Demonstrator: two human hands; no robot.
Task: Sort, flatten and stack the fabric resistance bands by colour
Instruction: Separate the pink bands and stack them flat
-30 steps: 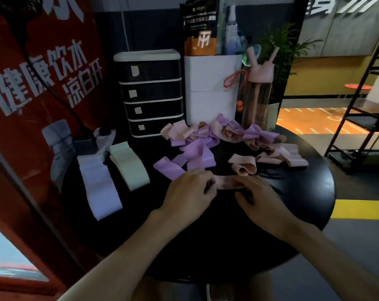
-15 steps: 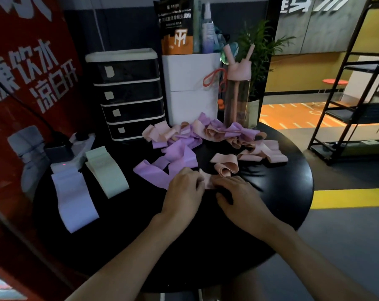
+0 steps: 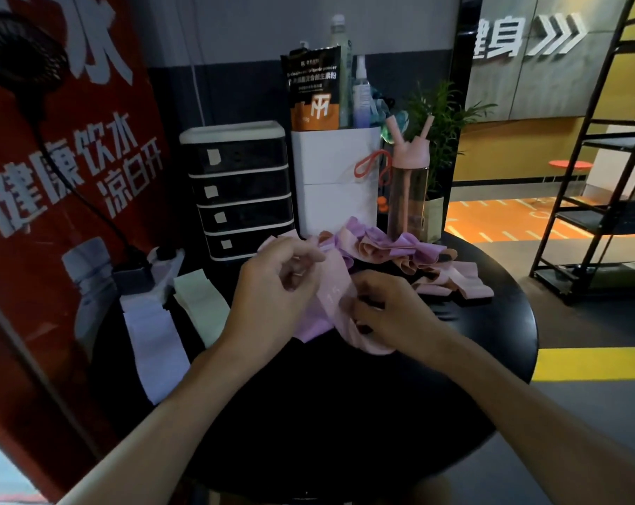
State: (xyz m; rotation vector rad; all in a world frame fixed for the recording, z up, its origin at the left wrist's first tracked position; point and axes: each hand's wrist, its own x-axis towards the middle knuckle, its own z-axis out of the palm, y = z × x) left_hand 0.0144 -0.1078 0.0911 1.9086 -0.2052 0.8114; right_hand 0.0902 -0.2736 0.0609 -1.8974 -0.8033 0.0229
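Note:
Both hands hold one pink band (image 3: 336,298) lifted above the round black table (image 3: 498,340). My left hand (image 3: 272,286) pinches its upper end, and my right hand (image 3: 389,311) grips its lower part, where the band hangs in a loop. Under it lies a purple band (image 3: 314,324). A tangled heap of purple and pink bands (image 3: 392,251) sits behind the hands. Flat pink bands (image 3: 458,282) lie to the right. On the left lie a flattened lavender band (image 3: 152,340) and a pale green band (image 3: 199,304), side by side.
A black drawer unit (image 3: 241,191), a white bin (image 3: 336,184) with a pouch and bottles, and a pink water bottle (image 3: 409,184) stand at the table's back. A power strip (image 3: 163,258) sits at the left rim. A red banner is on the left, a black rack on the right.
The pink band was pressed against the table by both hands; now both hands have lifted it off the table, the left hand higher than the right.

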